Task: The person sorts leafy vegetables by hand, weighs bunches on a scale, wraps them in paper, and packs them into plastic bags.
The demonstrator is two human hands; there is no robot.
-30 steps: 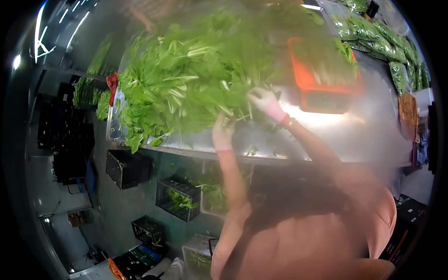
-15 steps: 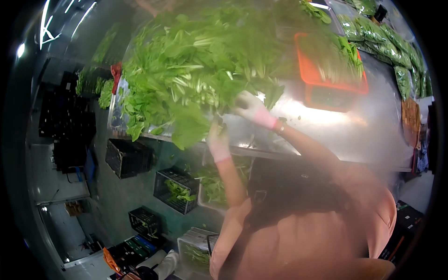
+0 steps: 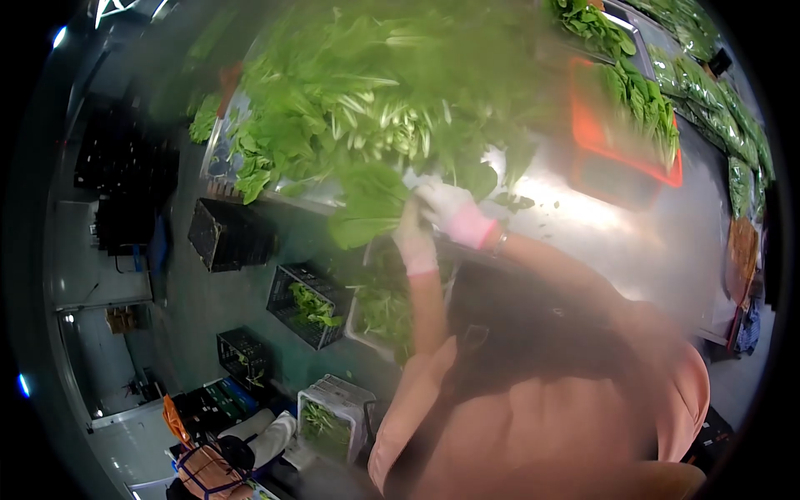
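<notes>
Gripping a big leaf (image 3: 365,208) by its stem end, left hand (image 3: 413,237), white glove, fingers closed; leaf spreads to the left, just above frame centre, over the table's near edge. Right hand (image 3: 454,210), also gloved, pink cuff, fingers curled and nearly together right beside the left — cannot tell whether they grip the stem too.

Around: large pile of greens (image 3: 367,117) fills upper middle, just beyond the hands, pale stems showing, top part lost in haze. Orange basket (image 3: 587,125) at upper right with upright-looking greens (image 3: 642,104) in it, well apart from the hands. Above it, a tray (image 3: 642,52) with more loose leaves (image 3: 592,27); farther right, bagged greens (image 3: 708,96) in a heap. Brown board-like piece (image 3: 742,258) at right edge.

Surface: shiny metal table (image 3: 608,250), strong glare right of centre, leaf scraps scattered near the right hand.

Room: grey-green floor (image 3: 187,312) at left. Black crate (image 3: 229,233) below the table corner; another crate (image 3: 287,283) with leaves inside — pale bin (image 3: 357,333) beside it, also leafy. White bin (image 3: 367,400) lower down. Dark stacks (image 3: 125,158) at left; bright lamp (image 3: 59,37) upper left.
</notes>
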